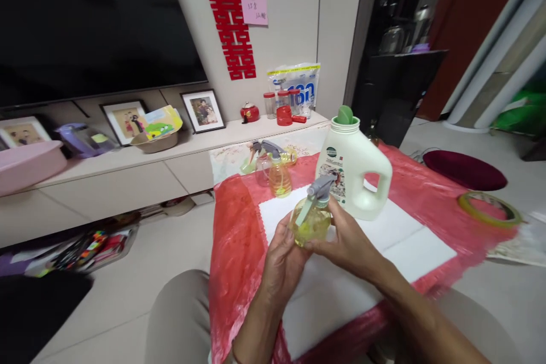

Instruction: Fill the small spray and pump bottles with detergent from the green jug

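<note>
Both hands hold a small yellowish clear spray bottle [313, 226] with a grey trigger head, lifted over a white board [409, 244]. My left hand [281, 256] is wrapped round its lower left side. Fingers of my right hand [347, 239] close on its right side, near the neck. Just behind stands a large pale green jug [356, 153] with a handle and a darker green piece in its mouth. Left of the jug, an amber spray bottle [280, 179] stands upright beside a pinkish spray bottle [263, 169].
Red plastic sheeting [234, 239] covers the table under the board. A roll of yellow tape [490, 209] lies at the right. Behind is a low cabinet [187, 145] bearing picture frames, red-lidded jars [270, 105] and a pink basin [32, 165]. A dark red round cushion [464, 169] is at the right.
</note>
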{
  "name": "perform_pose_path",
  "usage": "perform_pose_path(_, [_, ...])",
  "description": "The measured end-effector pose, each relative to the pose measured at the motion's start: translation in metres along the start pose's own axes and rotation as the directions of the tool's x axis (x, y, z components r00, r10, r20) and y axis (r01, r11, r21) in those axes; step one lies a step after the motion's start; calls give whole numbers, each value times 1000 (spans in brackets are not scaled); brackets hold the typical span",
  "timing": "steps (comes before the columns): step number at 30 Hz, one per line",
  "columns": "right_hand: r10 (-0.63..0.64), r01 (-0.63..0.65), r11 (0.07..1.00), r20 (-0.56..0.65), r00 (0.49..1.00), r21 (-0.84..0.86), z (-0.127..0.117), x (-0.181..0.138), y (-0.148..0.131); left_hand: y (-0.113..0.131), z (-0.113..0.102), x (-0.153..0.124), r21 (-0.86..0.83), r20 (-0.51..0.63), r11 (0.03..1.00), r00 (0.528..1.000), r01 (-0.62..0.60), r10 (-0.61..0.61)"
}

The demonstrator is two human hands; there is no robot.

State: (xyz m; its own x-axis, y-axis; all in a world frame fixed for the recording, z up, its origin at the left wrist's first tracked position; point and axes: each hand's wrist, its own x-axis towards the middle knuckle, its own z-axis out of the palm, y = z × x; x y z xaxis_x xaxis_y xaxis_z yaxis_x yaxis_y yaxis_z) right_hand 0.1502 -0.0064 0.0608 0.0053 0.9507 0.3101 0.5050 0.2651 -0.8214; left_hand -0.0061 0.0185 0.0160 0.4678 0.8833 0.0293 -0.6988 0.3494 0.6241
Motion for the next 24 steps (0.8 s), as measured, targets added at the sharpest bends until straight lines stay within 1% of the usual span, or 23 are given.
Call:
perform_pose_path(3, [7, -12, 998, -86, 996, -57, 3, -6, -14, 1, 0, -3, -13, 39, 998, 997, 66, -65])
perform_pose_path(6, [0, -9, 998, -131, 991, -69, 1, -14, -24, 2, 0, -5, -17, 64, 992, 990, 124, -122])
perform_pose_path(8, [-15, 1, 996, -158, 987, -87, -6, -24, -28, 2, -1, -5, -1, 56, 988, 986, 157, -156])
perform_pose_path(10, [-6, -16, 994, -199, 980, -109, -20, -37, -30, 2, -3, -3, 24, 17, 981, 981, 192, -192])
perform_pose_path(13, [69, -93, 993, -278, 958, -73, -53, -60, -27, 1, -6, 0, 58, -84, 967, 966, 249, -243])
perform_pose_path(15, [110, -118, 993, -357, 928, 0, -82, -72, -19, -1, -9, 2, 79, -152, 955, 950, 286, -272])
perform_pose_path(17, [150, -162, 987, -432, 889, 10, -114, -74, -6, -3, -10, 2, 98, -197, 943, 935, 319, -296])
perform_pose_path(19, [161, -231, 971, -536, 829, -65, -146, -67, 11, -4, -10, 2, 109, -223, 933, 923, 342, -313])
perform_pose_path(21, [170, -312, 940, -599, 782, -140, -175, -51, 32, -5, -9, 2, 113, -243, 928, 916, 355, -320])
perform_pose_path(22, [184, -360, 917, -617, 765, -173, -187, -41, 44, -5, -8, 1, 115, -253, 926, 912, 360, -323])
perform_pose_path(24, [188, -383, 905, -631, 752, -186, -205, -19, 69, -4, -7, 2, 118, -269, 921, 904, 372, -331])
